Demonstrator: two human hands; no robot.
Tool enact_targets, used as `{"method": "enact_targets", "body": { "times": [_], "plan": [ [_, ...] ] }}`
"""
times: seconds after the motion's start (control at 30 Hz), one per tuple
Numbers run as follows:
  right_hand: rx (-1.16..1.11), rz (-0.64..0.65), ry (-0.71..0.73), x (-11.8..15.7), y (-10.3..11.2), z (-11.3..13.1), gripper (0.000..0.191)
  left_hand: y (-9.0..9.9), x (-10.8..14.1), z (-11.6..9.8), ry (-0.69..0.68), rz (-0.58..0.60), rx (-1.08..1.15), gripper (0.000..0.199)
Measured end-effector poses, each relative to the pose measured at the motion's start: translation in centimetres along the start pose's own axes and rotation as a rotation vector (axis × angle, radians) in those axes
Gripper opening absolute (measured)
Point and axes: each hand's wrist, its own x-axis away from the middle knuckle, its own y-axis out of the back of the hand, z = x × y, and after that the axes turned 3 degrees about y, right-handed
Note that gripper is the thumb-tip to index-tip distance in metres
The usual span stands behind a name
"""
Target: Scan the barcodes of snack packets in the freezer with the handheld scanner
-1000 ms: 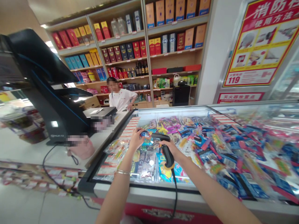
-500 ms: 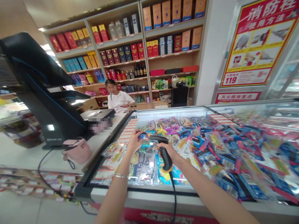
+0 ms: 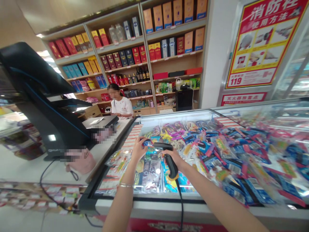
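My left hand (image 3: 138, 150), with a silver bracelet at its wrist, holds a small blue package (image 3: 147, 142) between its fingers. My right hand (image 3: 175, 158) is wrapped round the grip of a black and yellow barcode scanner (image 3: 171, 166). The scanner's head points left at the package, a short gap away, and its black cable hangs down over the front edge. Both hands are above the glass top of a freezer (image 3: 154, 201). Under and around them lie colourful packets (image 3: 171, 129), with many blue and pink ones (image 3: 231, 164) to the right.
A black point-of-sale screen (image 3: 36, 71) stands on the counter (image 3: 19, 164) at the left. A pink cup bag (image 3: 83, 162) sits near the counter's edge. Behind the counter is a person in a white shirt (image 3: 122, 106), before shelves of boxes (image 3: 125, 58).
The view has shifted slightly. The person behind the counter has turned and lowered an arm, and a white object now shows by their hand. My hands keep nearly the same pose.
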Motion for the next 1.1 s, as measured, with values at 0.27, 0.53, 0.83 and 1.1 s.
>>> {"method": "enact_targets", "body": {
  "times": [0.27, 0.53, 0.83, 1.1],
  "plan": [
    [-0.073, 0.034, 0.126, 1.8, 0.9, 4.4, 0.014, 0.3, -0.5, -2.7, 0.071, -0.223, 0.092, 0.036],
    [-0.093, -0.180, 0.243, 8.9, 9.6, 12.2, 0.016, -3.1, -3.0, -16.4, 0.028, -0.231, 0.344, 0.039],
    [-0.195, -0.447, 0.236, 15.2, 21.3, 11.8, 0.015, -12.0, -0.2, -26.1, -0.175, 0.140, 0.252, 0.041],
    [-0.309, -0.485, 0.210, 15.2, 24.8, 8.6, 0.018, -13.3, 1.0, -25.9, -0.275, 0.261, 0.184, 0.055]
  ]
}}
